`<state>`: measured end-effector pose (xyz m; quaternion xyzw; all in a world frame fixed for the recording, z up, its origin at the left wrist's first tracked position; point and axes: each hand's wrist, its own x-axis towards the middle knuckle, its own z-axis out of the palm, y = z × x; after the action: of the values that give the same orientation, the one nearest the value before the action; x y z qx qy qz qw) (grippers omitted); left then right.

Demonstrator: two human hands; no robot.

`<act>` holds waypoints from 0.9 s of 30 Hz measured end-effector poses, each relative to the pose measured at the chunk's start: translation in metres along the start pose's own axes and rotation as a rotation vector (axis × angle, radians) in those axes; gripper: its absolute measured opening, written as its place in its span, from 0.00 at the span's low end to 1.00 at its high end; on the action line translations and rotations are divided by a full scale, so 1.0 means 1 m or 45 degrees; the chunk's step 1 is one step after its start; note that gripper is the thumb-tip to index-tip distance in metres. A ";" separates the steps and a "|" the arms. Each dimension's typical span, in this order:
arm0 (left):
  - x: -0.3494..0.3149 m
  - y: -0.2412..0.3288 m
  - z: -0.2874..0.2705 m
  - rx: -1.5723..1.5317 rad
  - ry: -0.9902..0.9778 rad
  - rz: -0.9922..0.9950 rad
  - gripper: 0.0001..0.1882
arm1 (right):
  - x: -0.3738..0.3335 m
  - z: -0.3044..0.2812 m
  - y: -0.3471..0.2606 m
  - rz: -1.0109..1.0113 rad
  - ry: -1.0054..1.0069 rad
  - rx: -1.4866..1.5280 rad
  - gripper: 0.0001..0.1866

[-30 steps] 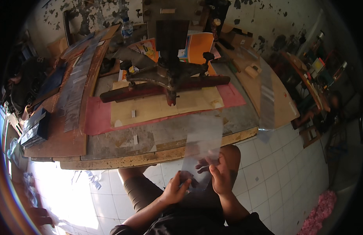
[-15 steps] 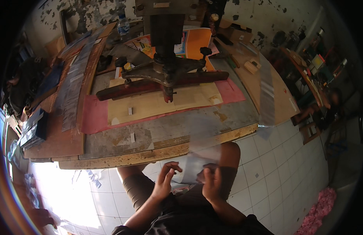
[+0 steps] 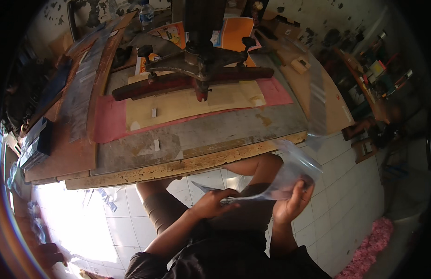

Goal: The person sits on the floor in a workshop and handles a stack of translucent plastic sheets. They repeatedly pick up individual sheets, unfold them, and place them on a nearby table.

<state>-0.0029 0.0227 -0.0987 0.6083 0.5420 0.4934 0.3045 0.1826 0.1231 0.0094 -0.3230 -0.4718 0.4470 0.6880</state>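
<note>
Over my lap I hold a clear plastic sheet (image 3: 290, 167), curved and bent upward on its right side. My right hand (image 3: 294, 202) grips its right part, thumb in front and fingers showing through behind. My left hand (image 3: 217, 203) pinches the lower left edge, fingers bent around it. Beyond the hands stands a press-like machine (image 3: 197, 69) with a long dark-red bar (image 3: 145, 87) and black knobs. Under the bar lie a yellowish sheet (image 3: 178, 111) and a pink sheet (image 3: 108, 123).
The worn wooden table edge (image 3: 201, 165) runs just past my knees. Long clear plastic strips (image 3: 80, 100) lie on the left board, and another strip (image 3: 317, 102) hangs over the right side. A pink heap (image 3: 369, 246) sits on the tiled floor (image 3: 327, 204). Another person (image 3: 20, 102) is at far left.
The plastic sheet has swung right and now curls upward in my right hand. My right hand has moved right and slightly up; my left hand has come toward the middle and closed on the edge.
</note>
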 end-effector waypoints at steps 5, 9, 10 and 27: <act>-0.022 -0.024 -0.009 -0.024 -0.213 -0.187 0.13 | 0.019 -0.020 -0.027 -0.208 -0.023 0.002 0.19; -0.013 0.015 0.011 0.034 -0.159 0.172 0.13 | 0.028 -0.046 -0.034 -0.265 0.132 -0.028 0.20; -0.011 0.021 0.021 0.011 -0.148 0.221 0.12 | 0.034 -0.058 -0.041 -0.276 0.268 -0.105 0.20; -0.009 0.096 0.059 -0.392 -0.693 -0.402 0.26 | -0.063 -0.246 0.109 0.560 -1.014 -1.627 0.10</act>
<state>0.0872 0.0018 -0.0335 0.5732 0.4475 0.3360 0.5986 0.3702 0.1021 -0.1930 -0.5577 -0.7739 0.2968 0.0436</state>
